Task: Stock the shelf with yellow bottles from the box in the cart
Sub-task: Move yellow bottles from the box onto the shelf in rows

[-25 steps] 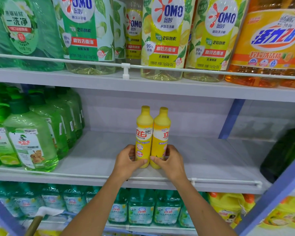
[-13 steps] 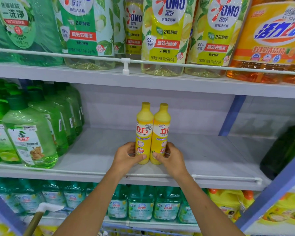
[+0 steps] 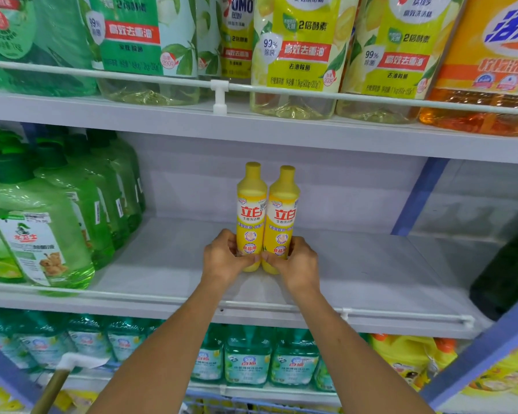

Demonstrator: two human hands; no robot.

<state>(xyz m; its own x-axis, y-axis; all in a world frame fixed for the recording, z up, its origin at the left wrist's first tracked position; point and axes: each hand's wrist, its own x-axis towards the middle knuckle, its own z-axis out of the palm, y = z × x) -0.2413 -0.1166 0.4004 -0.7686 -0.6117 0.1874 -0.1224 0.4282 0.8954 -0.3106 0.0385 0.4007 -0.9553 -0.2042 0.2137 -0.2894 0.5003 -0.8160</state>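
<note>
Wide white metal shelf board [image 3: 371,279], middle tier, with a thin white front rail [image 3: 401,315] along its edge. Tier above holds big green and yellow-green labelled detergent bottles [image 3: 296,55] and an orange one [image 3: 491,70] at the far right. Row of large clear green dish-soap bottles [image 3: 39,234] fills the left end of the middle tier, and a dark green bottle [image 3: 509,270] stands at the right end. Teal bottles [image 3: 245,357] sit on the tier below.

Two slim yellow plastic bottles stand upright mid-shelf, side by side and touching, bases on the board and well back from the rail. Left yellow bottle [image 3: 251,210] and right yellow bottle [image 3: 283,213] both show red-lettered labels facing out.

Both arms reach in over the rail. Left hand [image 3: 222,258] wraps the lower part of the left yellow bottle, fingers curled round its outer side and thumb across the front. Right hand [image 3: 299,261] does the same on the right yellow bottle. The thumb tips nearly meet low down where the two bottles touch. Caps and upper bodies stick up clear of both hands.

Versus a second ago: the pair sits deeper on the board, further from the rail. The right bottle's label has turned to face fully front. Both hands keep the same low hold.
</note>
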